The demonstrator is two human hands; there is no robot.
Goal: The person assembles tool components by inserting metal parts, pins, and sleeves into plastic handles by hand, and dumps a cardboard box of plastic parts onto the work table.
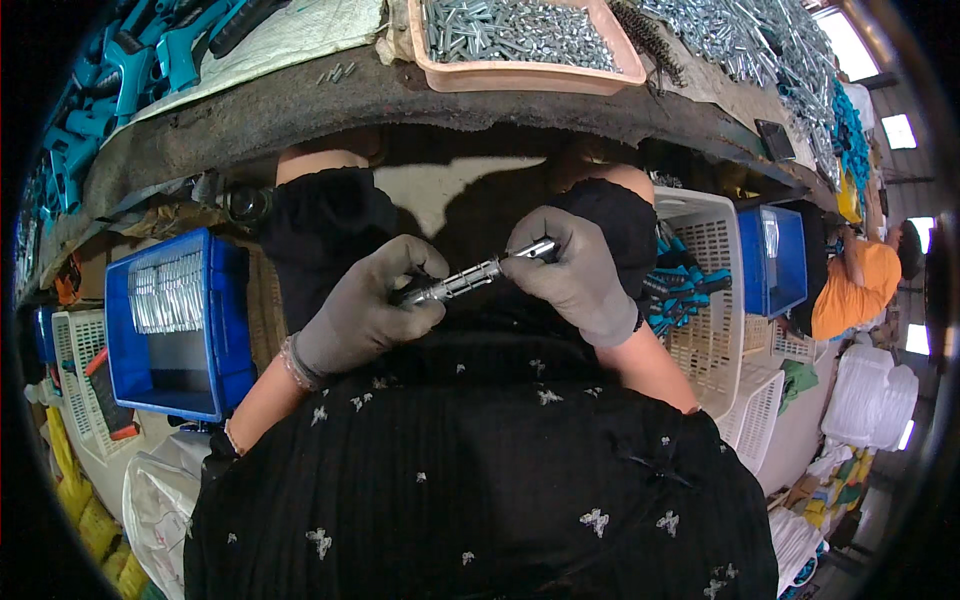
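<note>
Over my lap, both hands in grey gloves hold a shiny slotted metal tube (468,280), which slants up to the right. My left hand (372,305) is closed around its lower left end, thumb and fingers wrapped on it. My right hand (572,270) pinches the upper right end, where a bright metal tip pokes out beyond the fingers. Part of the tube is hidden by both gloves, so I cannot tell whether it is one piece or several fitted together.
A peach tray (530,78) of small metal pins stands on the bench ahead. Teal tool handles (130,75) are heaped at far left. A blue bin (165,375) holds metal pieces at left. A white crate (705,350) with teal parts stands right. Farther right is a person in orange (850,290).
</note>
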